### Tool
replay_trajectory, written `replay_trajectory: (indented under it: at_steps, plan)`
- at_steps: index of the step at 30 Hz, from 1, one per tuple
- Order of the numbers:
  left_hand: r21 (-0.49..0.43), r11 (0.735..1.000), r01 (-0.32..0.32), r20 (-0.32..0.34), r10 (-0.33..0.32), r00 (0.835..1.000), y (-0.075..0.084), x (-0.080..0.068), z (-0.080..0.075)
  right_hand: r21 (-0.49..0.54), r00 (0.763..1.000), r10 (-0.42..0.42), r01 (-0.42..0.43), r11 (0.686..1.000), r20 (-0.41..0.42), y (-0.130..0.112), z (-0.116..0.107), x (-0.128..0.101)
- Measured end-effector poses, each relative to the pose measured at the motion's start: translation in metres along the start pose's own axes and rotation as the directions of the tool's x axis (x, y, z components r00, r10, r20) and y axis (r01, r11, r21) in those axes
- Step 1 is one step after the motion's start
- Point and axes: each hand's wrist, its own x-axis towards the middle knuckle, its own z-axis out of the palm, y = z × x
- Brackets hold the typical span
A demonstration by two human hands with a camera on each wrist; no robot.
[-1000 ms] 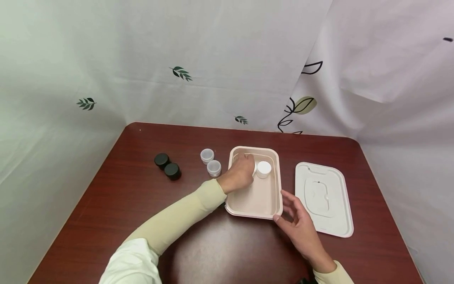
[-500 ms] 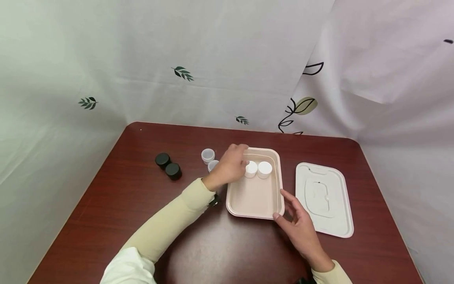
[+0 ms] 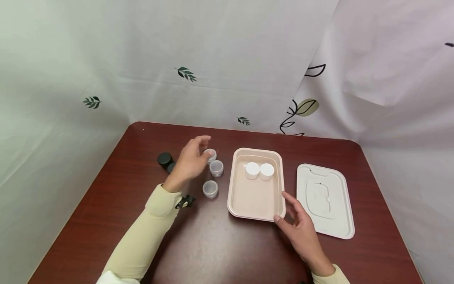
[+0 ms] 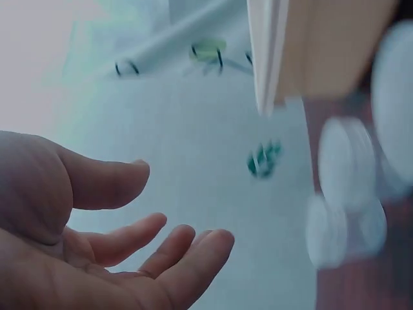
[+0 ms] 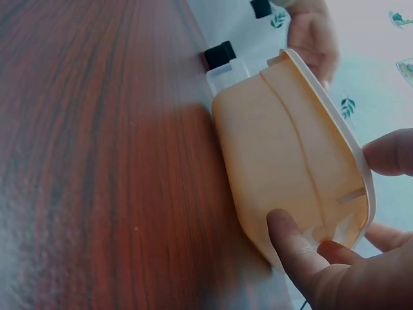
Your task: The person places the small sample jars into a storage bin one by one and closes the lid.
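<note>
A beige tray point(image 3: 230, 189) lies mid-table with two white-lidded jars point(image 3: 252, 170) point(image 3: 267, 171) side by side at its far end. My left hand point(image 3: 191, 158) hovers open and empty left of the tray, its fingertips over the farthest of three small clear jars point(image 3: 211, 154) point(image 3: 216, 168) point(image 3: 210, 189). In the left wrist view the fingers point(image 4: 187, 255) are spread and the jars point(image 4: 345, 165) are a blur. My right hand point(image 3: 292, 213) rests at the tray's near right corner. Its thumb point(image 5: 290, 248) touches the tray's outer wall point(image 5: 277, 155).
Two black jars point(image 3: 164, 159) stand left of my left hand, one partly hidden behind it. The tray's white lid point(image 3: 324, 199) lies flat to the right. White patterned sheets close in the dark red table point(image 3: 220, 244) at the back and sides.
My left hand let go of a white jar in the tray, lifted out and swung left over the clear jars. The right hand stayed at the tray corner.
</note>
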Motion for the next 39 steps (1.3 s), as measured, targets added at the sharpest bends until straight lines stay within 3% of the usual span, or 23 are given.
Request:
replay_trajectory:
  at_steps: [7, 11, 16, 21, 29, 39]
  plan:
    - [-0.119, 0.989, 0.085, -0.124, -0.1, 0.987, -0.044, -0.01, -0.035, -0.007, 1.0, 0.005, -0.006, 1.0, -0.016, -0.002, 0.001, -0.002]
    - [-0.153, 0.976, 0.153, -0.163, -0.178, 0.97, -0.063, -0.025, -0.05, 0.005, 1.0, 0.006, -0.006, 1.0, -0.015, -0.002, 0.002, -0.003]
    - [-0.171, 0.956, 0.239, -0.196, -0.271, 0.943, -0.084, -0.043, -0.057, 0.022, 1.0, -0.01, 0.01, 1.0, -0.008, -0.002, 0.002, -0.003]
    - [-0.179, 0.942, 0.285, -0.21, -0.32, 0.924, -0.103, -0.052, -0.056, 0.027, 1.0, -0.015, 0.016, 1.0, -0.01, -0.002, 0.002, -0.003]
    - [-0.206, 0.925, 0.32, -0.167, -0.355, 0.92, -0.121, -0.051, -0.041, 0.041, 1.0, -0.004, 0.005, 0.999, -0.025, -0.001, 0.004, -0.003]
    - [-0.215, 0.917, 0.335, -0.135, -0.368, 0.92, -0.127, -0.048, -0.03, 0.046, 1.0, -0.012, 0.013, 0.999, -0.029, 0.001, 0.004, -0.003]
